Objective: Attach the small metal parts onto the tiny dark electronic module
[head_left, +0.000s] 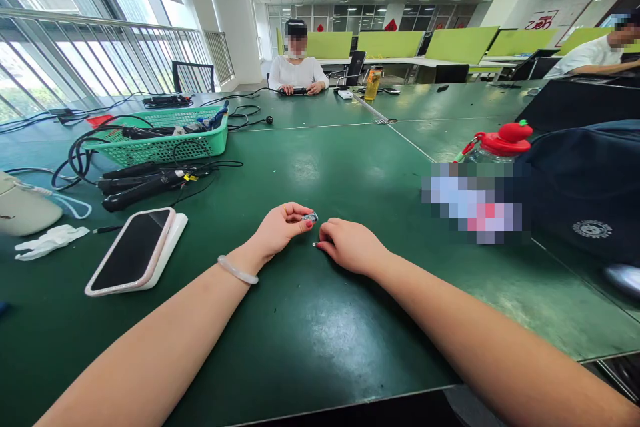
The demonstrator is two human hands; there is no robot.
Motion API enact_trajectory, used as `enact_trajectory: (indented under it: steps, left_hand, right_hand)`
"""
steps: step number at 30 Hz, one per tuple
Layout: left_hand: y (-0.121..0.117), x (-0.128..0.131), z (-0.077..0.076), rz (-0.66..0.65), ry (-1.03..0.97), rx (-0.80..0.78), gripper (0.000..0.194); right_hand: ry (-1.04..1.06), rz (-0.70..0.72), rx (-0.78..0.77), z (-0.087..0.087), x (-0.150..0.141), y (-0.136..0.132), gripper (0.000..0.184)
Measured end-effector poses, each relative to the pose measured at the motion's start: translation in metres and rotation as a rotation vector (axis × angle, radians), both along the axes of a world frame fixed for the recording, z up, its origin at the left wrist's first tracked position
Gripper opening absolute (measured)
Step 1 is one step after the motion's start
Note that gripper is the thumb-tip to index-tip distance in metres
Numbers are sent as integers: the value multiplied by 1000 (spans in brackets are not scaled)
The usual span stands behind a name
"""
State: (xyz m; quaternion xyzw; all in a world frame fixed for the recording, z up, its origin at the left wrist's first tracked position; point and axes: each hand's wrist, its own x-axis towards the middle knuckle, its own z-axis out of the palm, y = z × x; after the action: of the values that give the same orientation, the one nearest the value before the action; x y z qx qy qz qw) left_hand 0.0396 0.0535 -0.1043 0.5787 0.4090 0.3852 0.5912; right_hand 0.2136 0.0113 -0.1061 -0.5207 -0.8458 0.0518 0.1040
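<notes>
My left hand (284,227), with a pale bangle (237,271) on its wrist, pinches a small shiny silvery piece (311,217) between thumb and fingertips. The piece is too small to name for certain. Just to the right, my right hand (353,243) is closed with its fingers curled down. At its thumb tip shows a tiny whitish bit (315,244), too small to make out. The two hands are close together but apart, low over the green table (320,320).
Left: a phone (133,250) on a white slab, a crumpled tissue (51,240), black cabled handles (143,185), a green basket (175,147) of cables. Right: a red-capped bottle (503,140) and dark bag (590,180). Another person (297,70) sits opposite.
</notes>
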Motion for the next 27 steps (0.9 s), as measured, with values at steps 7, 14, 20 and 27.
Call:
enact_trajectory:
  steps: [7, 14, 20, 27]
  left_hand:
    - [-1, 1, 0, -37, 190, 45, 33]
    - [1, 0, 0, -48, 142, -5, 36]
    - [-1, 0, 0, -56, 131, -11, 39]
    - [0, 0, -1, -55, 140, -4, 41]
  right_hand:
    - [91, -52, -108, -3, 3, 8, 14]
    - [147, -66, -123, 0, 6, 8, 12]
    - [-43, -15, -29, 2, 4, 3, 13]
    - [-143, -67, 63, 1, 4, 4, 14]
